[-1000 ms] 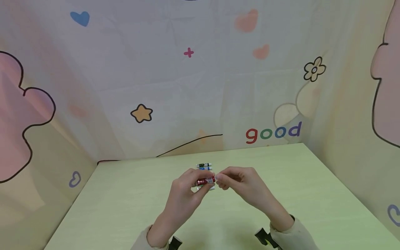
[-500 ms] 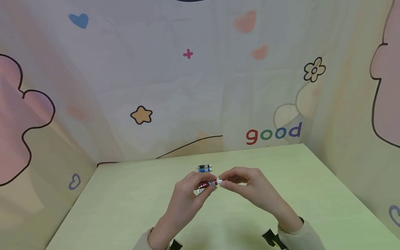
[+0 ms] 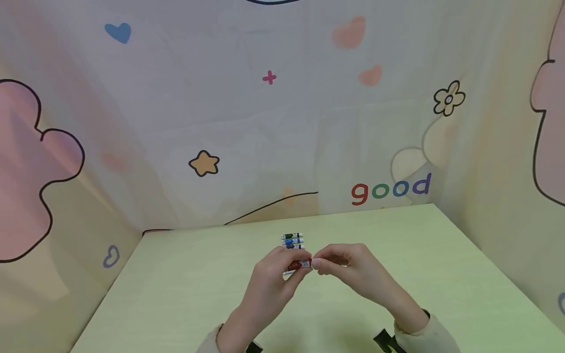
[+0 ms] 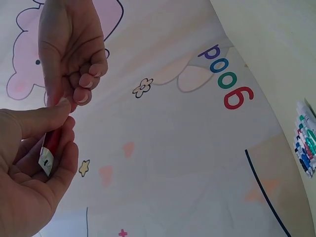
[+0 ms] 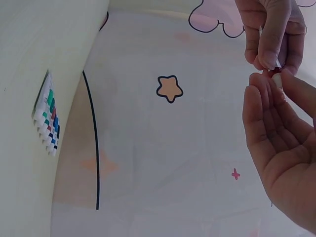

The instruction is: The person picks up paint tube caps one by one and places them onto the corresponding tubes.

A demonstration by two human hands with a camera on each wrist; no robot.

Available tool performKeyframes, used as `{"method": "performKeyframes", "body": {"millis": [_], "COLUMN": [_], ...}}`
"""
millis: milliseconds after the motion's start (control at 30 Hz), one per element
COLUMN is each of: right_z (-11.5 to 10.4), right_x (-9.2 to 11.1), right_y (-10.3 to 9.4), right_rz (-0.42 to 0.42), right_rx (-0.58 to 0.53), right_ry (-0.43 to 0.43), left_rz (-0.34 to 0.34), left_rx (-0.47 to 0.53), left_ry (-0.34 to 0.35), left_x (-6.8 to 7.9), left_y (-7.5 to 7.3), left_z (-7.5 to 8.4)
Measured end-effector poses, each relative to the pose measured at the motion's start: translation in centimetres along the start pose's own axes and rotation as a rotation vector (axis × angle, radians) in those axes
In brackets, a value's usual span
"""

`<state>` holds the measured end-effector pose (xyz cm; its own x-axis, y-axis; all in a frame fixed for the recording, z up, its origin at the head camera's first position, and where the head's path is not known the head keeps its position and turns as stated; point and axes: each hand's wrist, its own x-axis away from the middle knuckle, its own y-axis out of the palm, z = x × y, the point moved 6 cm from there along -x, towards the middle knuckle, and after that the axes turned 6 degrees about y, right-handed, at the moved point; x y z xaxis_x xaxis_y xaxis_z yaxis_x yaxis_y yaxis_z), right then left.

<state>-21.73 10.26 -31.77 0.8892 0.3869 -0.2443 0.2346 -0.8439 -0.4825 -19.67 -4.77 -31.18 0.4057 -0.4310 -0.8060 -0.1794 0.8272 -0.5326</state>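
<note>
A small red paint tube (image 3: 293, 266) is held by my left hand (image 3: 270, 282), thumb and fingers curled around its body. Its crimped end (image 4: 46, 163) sticks out below the thumb in the left wrist view. My right hand (image 3: 359, 269) meets the tube's other end, where its thumb and fingers pinch the white cap (image 5: 277, 81). Both hands are raised above the table. Behind the left hand, several paint tubes (image 3: 292, 241) lie in a row, partly covered by that hand in the head view.
The pale green table (image 3: 185, 294) runs back to a cloth backdrop (image 3: 247, 113) with printed shapes and the word "good". Side cloths close in left and right. In the right wrist view the row of tubes (image 5: 48, 118) lies well away from the hands.
Half a second ago the right fingertips stood slightly farther from the tube, showing its white end; now they cover it. Both hands sit slightly lower, and more of the row shows.
</note>
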Motion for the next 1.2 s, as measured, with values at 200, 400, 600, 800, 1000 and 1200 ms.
{"method": "performKeyframes", "body": {"millis": [200,400,600,800,1000,1200], "right_z": [1.7,1.5,0.9,0.4,0.2,0.1], "right_x": [-0.5,-0.8,-0.5,-0.2,0.0,0.1], "right_y": [0.5,0.8,0.4,-0.1,0.2,1.1], "right_rz": [-0.055,-0.034,0.004,0.004,-0.027,-0.080], "right_rx": [-0.067,-0.038,0.072,0.089,0.091,0.091], "right_ry": [0.012,-0.016,-0.051,-0.114,-0.127,-0.106], "left_rz": [-0.005,-0.010,0.000,0.000,-0.025,-0.026], "left_rx": [-0.005,0.006,0.039,0.057,0.076,0.036], "left_ry": [0.034,0.030,0.008,-0.012,0.016,0.024], "left_x": [-0.2,-0.3,-0.3,-0.3,-0.4,-0.4], "left_y": [-0.1,-0.6,-1.0,-1.1,-0.9,-0.8], "left_z": [0.2,0.1,-0.1,-0.3,0.2,0.5]}}
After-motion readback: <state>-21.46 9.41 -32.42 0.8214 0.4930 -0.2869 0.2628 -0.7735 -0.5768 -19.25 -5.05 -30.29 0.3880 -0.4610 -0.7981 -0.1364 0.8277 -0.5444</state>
